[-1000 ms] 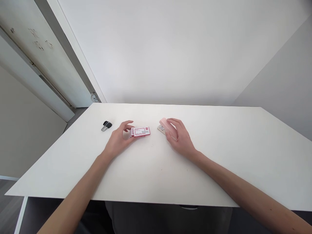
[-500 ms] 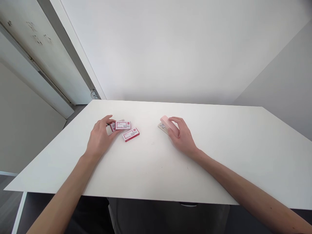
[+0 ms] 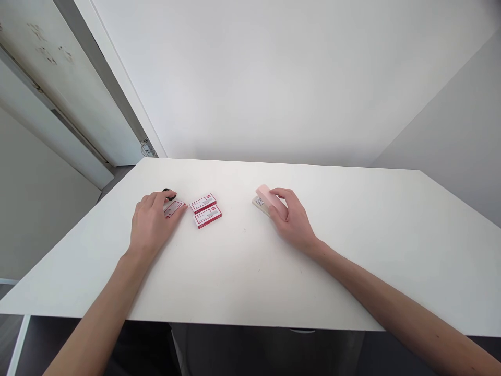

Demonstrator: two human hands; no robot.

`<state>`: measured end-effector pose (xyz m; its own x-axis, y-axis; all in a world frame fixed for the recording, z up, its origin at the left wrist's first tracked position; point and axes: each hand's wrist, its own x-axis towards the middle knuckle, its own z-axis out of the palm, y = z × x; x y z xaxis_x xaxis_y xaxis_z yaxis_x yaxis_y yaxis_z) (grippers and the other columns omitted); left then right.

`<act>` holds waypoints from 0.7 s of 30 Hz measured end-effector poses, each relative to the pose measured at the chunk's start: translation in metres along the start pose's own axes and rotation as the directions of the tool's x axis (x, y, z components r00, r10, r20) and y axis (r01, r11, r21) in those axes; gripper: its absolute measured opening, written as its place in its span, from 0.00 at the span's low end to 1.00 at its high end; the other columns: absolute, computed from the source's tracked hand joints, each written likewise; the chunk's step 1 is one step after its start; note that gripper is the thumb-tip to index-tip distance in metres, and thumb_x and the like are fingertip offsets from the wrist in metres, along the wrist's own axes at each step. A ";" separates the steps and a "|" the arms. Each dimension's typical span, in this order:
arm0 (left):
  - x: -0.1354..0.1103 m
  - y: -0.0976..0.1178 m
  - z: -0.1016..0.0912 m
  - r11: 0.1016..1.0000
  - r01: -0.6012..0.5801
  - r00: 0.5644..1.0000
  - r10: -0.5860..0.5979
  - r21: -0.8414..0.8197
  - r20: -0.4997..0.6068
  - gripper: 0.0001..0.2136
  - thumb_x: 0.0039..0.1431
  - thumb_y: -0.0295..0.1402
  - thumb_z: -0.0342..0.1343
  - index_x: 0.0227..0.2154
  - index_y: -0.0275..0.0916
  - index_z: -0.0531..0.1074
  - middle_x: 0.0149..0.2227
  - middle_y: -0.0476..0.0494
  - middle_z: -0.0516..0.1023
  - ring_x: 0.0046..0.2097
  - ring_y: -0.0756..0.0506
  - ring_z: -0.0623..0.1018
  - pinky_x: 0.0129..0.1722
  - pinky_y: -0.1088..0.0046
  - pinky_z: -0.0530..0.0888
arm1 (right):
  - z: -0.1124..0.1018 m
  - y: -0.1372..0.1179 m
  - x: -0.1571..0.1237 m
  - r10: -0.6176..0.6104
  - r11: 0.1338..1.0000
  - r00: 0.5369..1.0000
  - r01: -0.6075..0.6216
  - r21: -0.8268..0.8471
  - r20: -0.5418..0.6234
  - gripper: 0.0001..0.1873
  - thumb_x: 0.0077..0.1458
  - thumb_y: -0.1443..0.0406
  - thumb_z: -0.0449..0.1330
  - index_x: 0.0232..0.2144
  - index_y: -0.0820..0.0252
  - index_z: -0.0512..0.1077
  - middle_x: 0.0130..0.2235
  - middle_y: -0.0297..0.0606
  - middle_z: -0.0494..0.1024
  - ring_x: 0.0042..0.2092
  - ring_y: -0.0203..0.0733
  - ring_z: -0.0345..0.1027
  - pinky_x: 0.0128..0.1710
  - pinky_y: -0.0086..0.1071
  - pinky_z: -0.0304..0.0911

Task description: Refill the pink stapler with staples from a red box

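Note:
My left hand (image 3: 153,216) is at the left of the white table, its thumb and index finger closed around the edges of a small red-and-white box (image 3: 174,208). Just beyond its fingertips lies a small black object (image 3: 167,191), partly hidden. Two similar boxes lie to the right of that hand, side by side: a farther box (image 3: 203,202) and a nearer box (image 3: 207,216). Near the table's middle, my right hand (image 3: 291,216) grips what looks like a stapler (image 3: 270,199), with a pink upper part and a beige base bearing a dark printed patch. Its rear end is hidden by the hand.
The white table (image 3: 242,282) meets a white wall (image 3: 266,78) behind it. A doorway with a door frame (image 3: 125,78) stands at the left. Below the front edge is a dark grey area (image 3: 266,350).
My left hand has let go of one box, now lying beside the nearer one, and moved left onto another box. The right hand keeps its hold on the stapler, almost unmoved.

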<state>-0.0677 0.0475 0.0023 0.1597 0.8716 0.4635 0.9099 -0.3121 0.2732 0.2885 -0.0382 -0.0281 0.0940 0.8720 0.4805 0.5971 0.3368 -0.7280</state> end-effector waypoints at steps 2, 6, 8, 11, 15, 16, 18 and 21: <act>-0.001 0.000 -0.001 0.999 -0.002 0.999 0.000 0.038 0.038 0.17 0.67 0.47 0.58 0.51 0.43 0.75 0.50 0.37 0.82 0.55 0.32 0.78 0.57 0.51 0.73 | 0.000 0.000 0.000 0.009 1.000 1.000 -0.009 -0.002 0.003 0.19 0.68 0.63 0.56 0.59 0.49 0.67 0.60 0.45 0.74 0.60 0.55 0.70 0.55 0.51 0.72; -0.003 0.004 -0.003 0.993 0.082 0.995 -0.087 0.083 0.056 0.19 0.67 0.48 0.58 0.54 0.43 0.73 0.52 0.36 0.82 0.54 0.31 0.80 0.52 0.51 0.75 | 0.000 0.001 0.000 0.019 1.000 1.000 -0.019 -0.001 0.006 0.18 0.68 0.62 0.56 0.59 0.49 0.67 0.60 0.46 0.74 0.60 0.55 0.70 0.55 0.51 0.72; -0.003 0.007 -0.005 0.991 0.113 0.991 -0.118 0.065 0.064 0.19 0.67 0.47 0.57 0.55 0.44 0.72 0.55 0.37 0.81 0.52 0.32 0.81 0.48 0.53 0.76 | 0.000 0.001 0.000 0.022 1.000 1.000 -0.022 0.000 0.009 0.19 0.68 0.62 0.55 0.59 0.49 0.67 0.61 0.46 0.74 0.61 0.55 0.70 0.55 0.52 0.71; -0.004 0.013 -0.007 0.991 0.133 0.991 -0.132 -0.027 0.035 0.19 0.68 0.46 0.57 0.56 0.45 0.70 0.59 0.39 0.79 0.50 0.36 0.82 0.45 0.57 0.77 | 0.000 0.000 -0.001 0.024 1.000 1.000 -0.024 0.006 0.012 0.19 0.68 0.63 0.56 0.59 0.49 0.67 0.61 0.45 0.74 0.61 0.55 0.70 0.56 0.52 0.71; -0.004 0.020 -0.007 0.978 0.148 0.987 -0.156 -0.150 -0.045 0.19 0.69 0.46 0.57 0.58 0.46 0.68 0.59 0.39 0.77 0.50 0.39 0.82 0.44 0.60 0.78 | -0.001 -0.001 -0.001 0.038 0.999 0.999 -0.038 0.025 0.017 0.18 0.68 0.63 0.56 0.59 0.49 0.67 0.61 0.45 0.74 0.61 0.54 0.70 0.55 0.51 0.71; -0.004 0.021 -0.006 0.978 0.141 0.988 -0.149 -0.154 -0.039 0.19 0.69 0.46 0.56 0.58 0.46 0.68 0.60 0.39 0.76 0.51 0.39 0.82 0.44 0.61 0.78 | -0.001 -0.002 -0.001 0.045 0.999 0.999 -0.045 0.031 0.019 0.19 0.68 0.63 0.56 0.59 0.49 0.67 0.61 0.45 0.74 0.60 0.54 0.70 0.55 0.51 0.71; -0.005 0.020 -0.003 0.985 0.121 0.993 -0.121 -0.126 0.008 0.19 0.70 0.46 0.55 0.59 0.45 0.68 0.61 0.38 0.75 0.52 0.38 0.82 0.45 0.60 0.78 | 0.000 -0.002 -0.001 0.059 0.997 0.998 -0.060 0.042 0.024 0.19 0.69 0.62 0.56 0.60 0.49 0.67 0.61 0.45 0.74 0.60 0.54 0.70 0.55 0.51 0.72; -0.006 0.018 0.001 0.995 0.076 0.995 -0.073 -0.058 0.065 0.20 0.70 0.46 0.53 0.59 0.43 0.69 0.62 0.35 0.74 0.55 0.35 0.80 0.51 0.55 0.77 | 0.001 -0.004 -0.001 0.078 0.995 0.996 -0.080 0.063 0.034 0.20 0.69 0.61 0.57 0.61 0.48 0.66 0.61 0.45 0.74 0.61 0.54 0.70 0.54 0.50 0.72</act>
<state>-0.0517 0.0370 0.0037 0.1179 0.9148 0.3862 0.8958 -0.2658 0.3561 0.2857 -0.0399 -0.0264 0.1131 0.9071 0.4055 0.5361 0.2879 -0.7935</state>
